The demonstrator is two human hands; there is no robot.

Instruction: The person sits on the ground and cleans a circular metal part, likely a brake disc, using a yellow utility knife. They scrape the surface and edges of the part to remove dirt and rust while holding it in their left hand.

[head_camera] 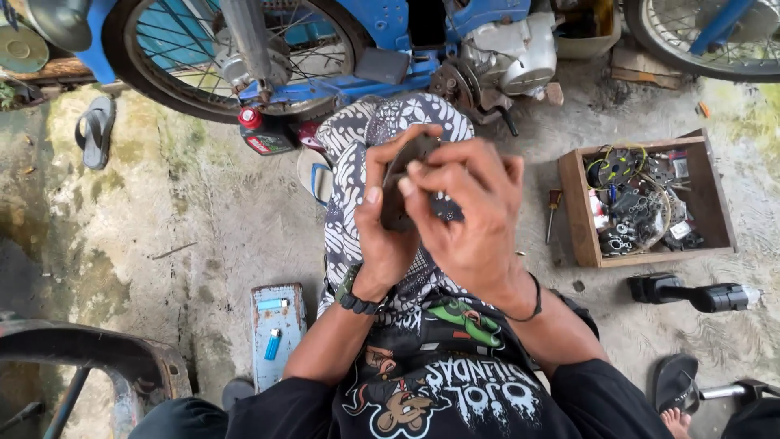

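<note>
My left hand and my right hand are raised together over my lap, both closed around a small dark, flattish part. My left thumb presses its left side and my right fingers curl over its top edge. Much of the part is hidden by my fingers. A black wristband sits on each wrist. Under my hands lies a black-and-white patterned cloth over my knee.
A blue motorbike stands ahead with its engine exposed. A wooden box of small parts and a screwdriver lie at right, a black tool below it. A blue tin with lighters sits left, sandals around.
</note>
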